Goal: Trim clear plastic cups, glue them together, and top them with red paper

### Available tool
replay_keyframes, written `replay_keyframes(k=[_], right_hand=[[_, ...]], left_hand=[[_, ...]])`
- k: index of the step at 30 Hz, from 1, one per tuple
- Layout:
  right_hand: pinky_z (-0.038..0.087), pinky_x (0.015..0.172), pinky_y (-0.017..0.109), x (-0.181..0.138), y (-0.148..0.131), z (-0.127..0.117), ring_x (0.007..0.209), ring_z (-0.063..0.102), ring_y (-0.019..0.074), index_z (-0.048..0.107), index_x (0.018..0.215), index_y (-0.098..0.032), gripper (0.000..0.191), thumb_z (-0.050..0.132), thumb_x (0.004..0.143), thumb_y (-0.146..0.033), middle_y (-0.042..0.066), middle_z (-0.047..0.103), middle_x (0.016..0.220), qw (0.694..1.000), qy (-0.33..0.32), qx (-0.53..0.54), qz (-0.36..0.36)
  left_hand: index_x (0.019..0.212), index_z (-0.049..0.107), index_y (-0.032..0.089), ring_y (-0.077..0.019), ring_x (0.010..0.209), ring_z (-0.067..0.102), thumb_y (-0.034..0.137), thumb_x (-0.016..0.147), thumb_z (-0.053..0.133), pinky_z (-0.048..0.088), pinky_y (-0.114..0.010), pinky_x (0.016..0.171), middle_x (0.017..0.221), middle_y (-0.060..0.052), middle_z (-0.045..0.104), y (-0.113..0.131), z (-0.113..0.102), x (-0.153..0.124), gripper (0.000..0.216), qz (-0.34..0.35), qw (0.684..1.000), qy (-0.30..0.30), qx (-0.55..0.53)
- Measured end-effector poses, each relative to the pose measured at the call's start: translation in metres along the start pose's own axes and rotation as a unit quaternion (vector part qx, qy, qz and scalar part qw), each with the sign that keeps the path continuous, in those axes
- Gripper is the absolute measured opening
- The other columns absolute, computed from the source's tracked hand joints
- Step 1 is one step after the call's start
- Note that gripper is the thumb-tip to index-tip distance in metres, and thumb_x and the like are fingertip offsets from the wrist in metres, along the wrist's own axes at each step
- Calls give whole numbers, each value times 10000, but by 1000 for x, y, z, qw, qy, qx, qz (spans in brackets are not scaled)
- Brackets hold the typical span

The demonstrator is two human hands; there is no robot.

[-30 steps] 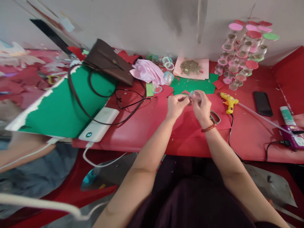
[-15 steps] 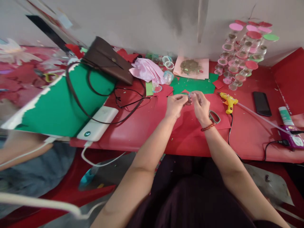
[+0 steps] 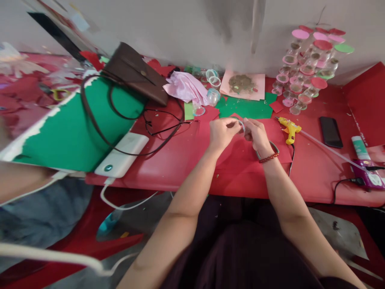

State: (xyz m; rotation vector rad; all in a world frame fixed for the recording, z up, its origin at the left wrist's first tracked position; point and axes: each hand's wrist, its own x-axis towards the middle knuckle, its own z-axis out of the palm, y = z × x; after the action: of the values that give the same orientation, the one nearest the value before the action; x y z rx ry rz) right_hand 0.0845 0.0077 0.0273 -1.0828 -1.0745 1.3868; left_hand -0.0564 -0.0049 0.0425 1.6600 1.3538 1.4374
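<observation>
Above the red paper point(image 3: 231, 156), my left hand point(image 3: 224, 132) pinches one side of a small pale-blue ring point(image 3: 242, 127). It resembles the rims of the little plastic cups behind; most of it is hidden by fingers. My right hand point(image 3: 255, 134), with a beaded bracelet point(image 3: 268, 157) at the wrist, has its fingers closed on the ring's other side. A grey scissors handle point(image 3: 257, 152) shows partly under my right wrist. To the right lies a yellow glue gun point(image 3: 289, 128) with a long glue stick in its back.
At the back are clear plastic cups point(image 3: 213, 96), pink cloth point(image 3: 186, 87) and a hanging cup decoration point(image 3: 309, 68). A brown bag point(image 3: 135, 74), eyeglasses point(image 3: 162, 131) and a white power bank point(image 3: 123, 154) lie left; a phone point(image 3: 331, 131) lies right. Another person's arm point(image 3: 24, 180) shows far left.
The ring has turned so that more of its pale curve shows. My right hand has shifted slightly right and down, and its wrist covers more of the scissors handle.
</observation>
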Motion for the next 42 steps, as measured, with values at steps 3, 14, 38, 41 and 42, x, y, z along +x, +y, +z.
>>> replay_keyframes(k=[3,14,38,41,42], right_hand=[[197,383,219,-1,-2,1,396,374,68,505,632,-239,521,810,754,-643,-71,459,458,1000,8,16,15],[312,428,245,-1,3,9,493,519,103,601,743,-232,412,692,823,-626,-12,649,627,992,19,102,67],[483,676,282,-7,10,-1,712,604,141,699,985,-250,369,524,1003,-574,17,700,838,951,76,-147,-262],[490,723,300,-9,9,0,754,632,156,700,920,-238,345,534,1009,-528,34,727,850,922,124,-211,-301],[492,736,306,-10,10,1,765,640,161,698,894,-237,340,543,1006,-518,37,731,842,913,141,-227,-308]], left_hand=[[685,801,214,-161,646,681,228,765,698,491,-251,646,668,-17,763,0,2,1,131,-19,1000,-4,-22],[691,780,175,-124,549,628,379,700,803,534,-273,592,662,-27,748,-12,18,4,205,-130,951,-15,-279],[698,728,191,-130,615,614,555,878,695,494,-256,624,685,-30,715,1,10,-1,406,-37,978,-92,-185],[680,691,189,-122,591,586,476,893,661,452,-245,592,622,-6,665,1,10,-2,358,10,993,-60,-104],[669,675,189,-117,585,574,434,888,654,438,-242,588,609,2,650,1,11,-3,330,23,995,-41,-83]])
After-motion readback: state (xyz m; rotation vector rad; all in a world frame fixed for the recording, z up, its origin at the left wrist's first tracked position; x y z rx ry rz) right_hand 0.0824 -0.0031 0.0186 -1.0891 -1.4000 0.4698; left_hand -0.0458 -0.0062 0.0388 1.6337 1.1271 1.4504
